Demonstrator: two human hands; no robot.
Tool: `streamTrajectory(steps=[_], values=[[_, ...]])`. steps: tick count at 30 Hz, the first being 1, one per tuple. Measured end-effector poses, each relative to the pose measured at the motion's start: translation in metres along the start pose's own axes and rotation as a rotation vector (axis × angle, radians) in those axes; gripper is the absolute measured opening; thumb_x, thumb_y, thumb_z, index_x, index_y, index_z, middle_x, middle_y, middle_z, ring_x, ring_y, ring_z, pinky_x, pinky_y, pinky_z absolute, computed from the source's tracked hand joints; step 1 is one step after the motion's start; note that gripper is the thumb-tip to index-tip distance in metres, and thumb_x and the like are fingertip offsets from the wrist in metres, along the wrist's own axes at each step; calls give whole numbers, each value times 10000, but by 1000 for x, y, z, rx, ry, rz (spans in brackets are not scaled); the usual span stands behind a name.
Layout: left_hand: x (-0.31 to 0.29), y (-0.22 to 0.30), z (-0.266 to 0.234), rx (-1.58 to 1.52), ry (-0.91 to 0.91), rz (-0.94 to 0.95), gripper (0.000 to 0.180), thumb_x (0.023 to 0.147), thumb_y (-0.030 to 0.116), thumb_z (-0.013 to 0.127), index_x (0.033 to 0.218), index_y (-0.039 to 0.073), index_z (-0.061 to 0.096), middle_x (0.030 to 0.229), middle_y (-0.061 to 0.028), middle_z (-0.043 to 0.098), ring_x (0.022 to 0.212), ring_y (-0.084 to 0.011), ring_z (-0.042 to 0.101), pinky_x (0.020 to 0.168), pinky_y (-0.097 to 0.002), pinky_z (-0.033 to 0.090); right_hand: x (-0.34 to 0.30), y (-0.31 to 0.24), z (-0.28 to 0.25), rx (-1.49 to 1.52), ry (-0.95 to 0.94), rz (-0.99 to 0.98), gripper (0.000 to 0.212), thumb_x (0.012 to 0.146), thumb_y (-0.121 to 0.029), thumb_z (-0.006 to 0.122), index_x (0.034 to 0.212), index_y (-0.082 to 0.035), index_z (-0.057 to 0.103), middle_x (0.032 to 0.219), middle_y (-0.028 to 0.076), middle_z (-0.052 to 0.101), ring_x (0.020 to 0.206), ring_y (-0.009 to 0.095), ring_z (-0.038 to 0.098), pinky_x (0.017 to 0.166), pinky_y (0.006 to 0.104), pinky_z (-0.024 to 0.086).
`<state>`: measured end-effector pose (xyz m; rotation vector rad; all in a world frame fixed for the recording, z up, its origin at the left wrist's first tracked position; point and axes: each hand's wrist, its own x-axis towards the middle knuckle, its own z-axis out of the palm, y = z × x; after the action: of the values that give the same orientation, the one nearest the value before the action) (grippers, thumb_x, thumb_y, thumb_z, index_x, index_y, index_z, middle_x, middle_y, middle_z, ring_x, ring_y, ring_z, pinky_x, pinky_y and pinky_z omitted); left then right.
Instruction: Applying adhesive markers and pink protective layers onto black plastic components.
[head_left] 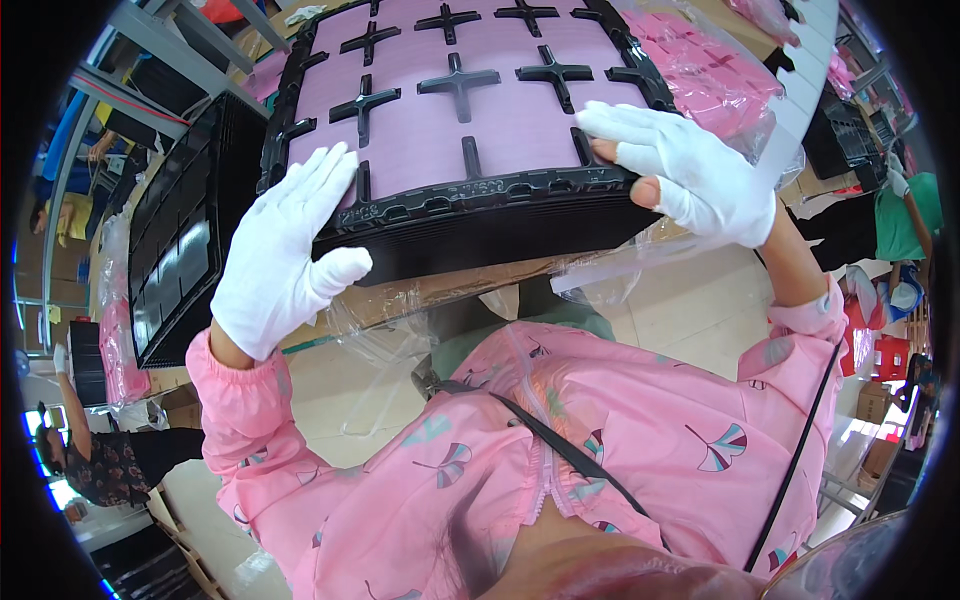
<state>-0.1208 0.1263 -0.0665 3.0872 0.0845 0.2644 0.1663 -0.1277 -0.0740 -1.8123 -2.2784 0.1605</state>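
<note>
In front of me is a stack of black plastic trays, with pink sheet showing between the black cross-shaped ribs of the top one. My left hand, in a white glove, lies along the near left corner, fingers stretched and thumb apart. My right hand wears a white glove with bare thumb and finger tips. Its straight fingers rest over the near right corner, and the thumb points at the tray's front rim. Neither hand is closed round anything.
Another stack of black trays leans at the left. Pink packs in clear plastic lie at the right of the table. Clear film hangs from the near edge. People stand at far left and far right.
</note>
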Motion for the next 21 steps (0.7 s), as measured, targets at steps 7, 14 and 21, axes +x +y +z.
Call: streamTrajectory(steps=[7,14,21], values=[[-14,-2,-10,32,13,2,916,759,735,417,1212,-55,510,1223,-239,536,1176,-366,492,1033,-434,333,-19,-3,-5,-94,92,60,439,911,-337,444,1035,62,579,1203,213,546,1143,381,480,1018,425,345],[6,-7,-7,96,38,123,865,749,693,490,1182,-54,538,1167,-237,573,1146,-351,517,1052,-430,310,-3,3,-2,-59,116,-32,385,882,-281,483,1052,49,586,1215,189,549,1151,381,477,1032,441,323],[-12,-15,-16,79,6,67,882,745,708,482,1168,-64,544,1190,-237,563,1157,-342,517,1067,-448,281,-20,8,-9,75,33,89,398,887,-276,461,1038,69,589,1257,179,537,1216,334,454,1082,435,244]])
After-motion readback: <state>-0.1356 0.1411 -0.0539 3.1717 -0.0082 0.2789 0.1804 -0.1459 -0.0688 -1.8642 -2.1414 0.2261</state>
